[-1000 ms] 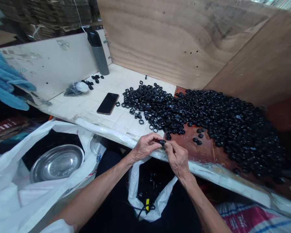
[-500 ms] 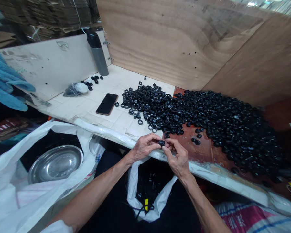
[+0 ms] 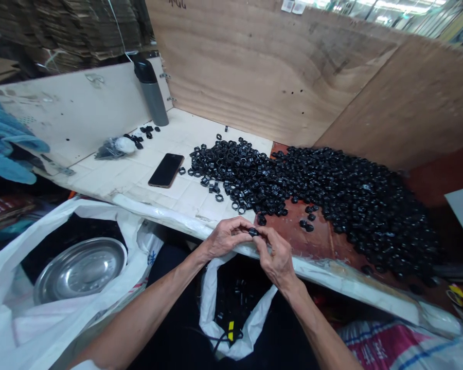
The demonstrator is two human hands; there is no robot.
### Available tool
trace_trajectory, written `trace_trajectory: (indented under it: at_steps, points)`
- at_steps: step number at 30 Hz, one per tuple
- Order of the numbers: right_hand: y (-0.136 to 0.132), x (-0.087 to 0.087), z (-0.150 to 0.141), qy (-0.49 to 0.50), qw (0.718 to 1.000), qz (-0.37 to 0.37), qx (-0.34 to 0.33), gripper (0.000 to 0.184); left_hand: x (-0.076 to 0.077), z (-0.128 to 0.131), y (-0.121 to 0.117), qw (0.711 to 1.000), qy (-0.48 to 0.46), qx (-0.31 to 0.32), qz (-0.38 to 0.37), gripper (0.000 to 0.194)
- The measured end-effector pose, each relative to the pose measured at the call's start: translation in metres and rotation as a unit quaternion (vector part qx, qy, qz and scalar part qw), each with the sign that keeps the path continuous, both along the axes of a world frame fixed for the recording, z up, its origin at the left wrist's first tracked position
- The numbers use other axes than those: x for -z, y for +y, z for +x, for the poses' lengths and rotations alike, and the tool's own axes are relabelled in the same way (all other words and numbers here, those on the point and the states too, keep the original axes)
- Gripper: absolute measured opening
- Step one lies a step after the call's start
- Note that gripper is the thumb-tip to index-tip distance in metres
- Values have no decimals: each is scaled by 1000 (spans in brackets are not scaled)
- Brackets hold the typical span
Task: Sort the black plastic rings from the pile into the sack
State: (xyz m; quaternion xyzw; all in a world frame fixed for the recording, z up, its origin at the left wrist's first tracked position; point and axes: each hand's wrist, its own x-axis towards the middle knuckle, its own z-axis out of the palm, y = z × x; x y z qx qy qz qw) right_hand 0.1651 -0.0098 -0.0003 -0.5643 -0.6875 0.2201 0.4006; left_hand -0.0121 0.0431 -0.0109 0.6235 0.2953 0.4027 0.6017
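My left hand (image 3: 226,237) and my right hand (image 3: 275,254) meet at the bench's front edge, fingertips pinched together on one small black plastic ring (image 3: 253,232). A big heap of the same black rings (image 3: 332,190) covers the bench behind them, with a few loose ones (image 3: 306,225) just beyond my right hand. Below my hands hangs a white plastic bag (image 3: 212,303) with several black parts inside.
A black phone (image 3: 165,170) lies on the white tiled bench (image 3: 116,174). At the back left stand a grey bottle (image 3: 152,92) and a small clear bag of parts (image 3: 113,147). A steel bowl (image 3: 79,270) sits in a large white sack at left. Plywood walls (image 3: 254,67) enclose the bench.
Both hands stay pinched on the ring at the bench edge; the fingers have shifted slightly. The camera has tilted, so the whole scene sits a little lower and to the left.
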Motion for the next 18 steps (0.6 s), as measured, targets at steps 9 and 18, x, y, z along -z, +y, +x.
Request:
trace_trajectory:
  at_steps: [9, 18]
  points:
    - [1, 1, -4, 38, 999, -21, 19, 21, -3, 1, 1, 999, -19, -1, -33, 25]
    - [1, -3, -8, 56, 997, -16, 41, 22, -5, 1, 0, 998, -25, -1, -50, 26]
